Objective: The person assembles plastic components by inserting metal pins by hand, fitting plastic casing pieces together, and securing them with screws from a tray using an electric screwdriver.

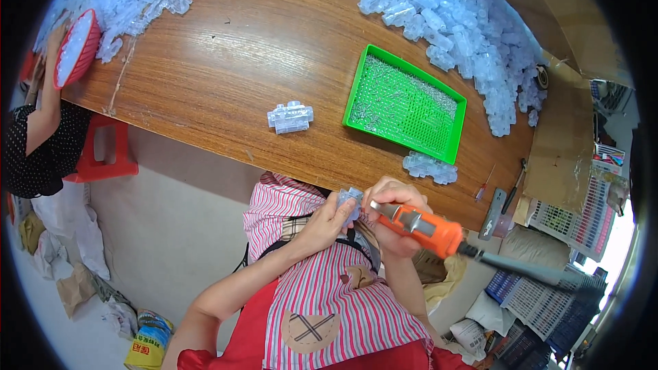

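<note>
Clear plastic part (350,199): held at the near edge of the desk (253,48), before the person's striped apron (322,301). Left hand (322,226): fingers grasping the part. Right hand (399,199): fingers wrapped around an orange driver (439,234), its metal nose just beside the part; contact, I cannot tell. On the desk: green tray (397,144) of small metal pieces (434,90); one clear block (290,118) to its left, another (430,168) just beside its near edge.
</note>
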`<action>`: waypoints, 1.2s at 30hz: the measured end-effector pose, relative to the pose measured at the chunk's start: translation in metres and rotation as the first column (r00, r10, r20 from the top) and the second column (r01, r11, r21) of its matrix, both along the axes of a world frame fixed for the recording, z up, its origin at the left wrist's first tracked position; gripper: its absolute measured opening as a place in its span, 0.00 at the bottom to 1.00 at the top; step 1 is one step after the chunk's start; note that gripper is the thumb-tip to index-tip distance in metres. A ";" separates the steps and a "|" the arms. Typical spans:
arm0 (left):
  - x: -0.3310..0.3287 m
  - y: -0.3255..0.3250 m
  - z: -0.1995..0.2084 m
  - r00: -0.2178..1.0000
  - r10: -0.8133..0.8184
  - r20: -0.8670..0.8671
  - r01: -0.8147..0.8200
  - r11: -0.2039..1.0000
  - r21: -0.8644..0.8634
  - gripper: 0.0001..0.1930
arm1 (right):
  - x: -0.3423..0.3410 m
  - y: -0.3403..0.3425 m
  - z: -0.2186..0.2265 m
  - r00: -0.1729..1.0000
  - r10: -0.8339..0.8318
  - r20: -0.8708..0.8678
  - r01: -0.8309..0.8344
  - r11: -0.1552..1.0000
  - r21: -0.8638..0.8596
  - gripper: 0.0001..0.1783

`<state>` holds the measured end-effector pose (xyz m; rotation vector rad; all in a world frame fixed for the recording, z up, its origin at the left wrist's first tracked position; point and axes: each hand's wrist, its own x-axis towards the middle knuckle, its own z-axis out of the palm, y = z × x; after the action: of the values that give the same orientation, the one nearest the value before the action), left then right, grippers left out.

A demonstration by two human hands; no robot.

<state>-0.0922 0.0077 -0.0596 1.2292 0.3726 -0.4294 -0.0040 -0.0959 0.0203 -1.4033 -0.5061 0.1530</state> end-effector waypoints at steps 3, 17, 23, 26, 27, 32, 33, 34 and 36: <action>-0.005 -0.001 -0.013 0.993 -0.042 0.109 0.013 0.968 0.251 0.28 | 0.005 0.002 0.017 0.993 -0.047 -0.111 0.072 0.968 0.239 0.46; 0.003 -0.001 0.001 0.960 0.241 -0.142 -0.273 0.917 -0.291 0.14 | 0.006 -0.003 0.006 0.992 -0.087 -0.088 0.107 0.961 0.257 0.48; 0.005 -0.003 0.004 0.958 0.234 -0.165 -0.272 0.926 -0.264 0.11 | 0.003 -0.006 -0.002 0.996 -0.061 -0.071 0.073 0.982 0.177 0.48; 0.004 -0.003 0.002 0.958 0.232 -0.169 -0.270 0.927 -0.259 0.12 | 0.003 -0.004 -0.009 0.997 -0.051 -0.058 0.062 0.979 0.194 0.48; 0.004 -0.003 0.003 0.959 0.229 -0.164 -0.265 0.932 -0.248 0.12 | 0.004 -0.004 -0.011 0.999 -0.035 -0.030 0.041 0.975 0.218 0.47; 0.006 -0.008 0.003 0.938 0.307 -0.162 -0.340 0.906 -0.252 0.13 | 0.006 -0.003 -0.010 1.000 0.018 -0.024 -0.013 0.977 0.212 0.45; 0.004 -0.009 0.004 0.938 0.313 -0.150 -0.341 0.910 -0.236 0.12 | 0.006 -0.002 -0.009 1.000 0.026 -0.013 -0.023 0.979 0.203 0.45; 0.004 -0.008 0.005 0.937 0.313 -0.156 -0.342 0.910 -0.234 0.12 | 0.006 -0.002 -0.007 0.999 0.033 -0.001 -0.032 0.981 0.194 0.45; 0.008 -0.005 0.008 0.949 0.284 -0.136 -0.306 0.932 -0.195 0.12 | 0.008 -0.001 -0.006 0.999 0.037 0.014 -0.039 0.986 0.160 0.45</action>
<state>-0.0839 0.0025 -0.0515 0.9232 0.5787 -0.2665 0.0043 -0.0974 0.0142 -1.2380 -0.5429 0.1326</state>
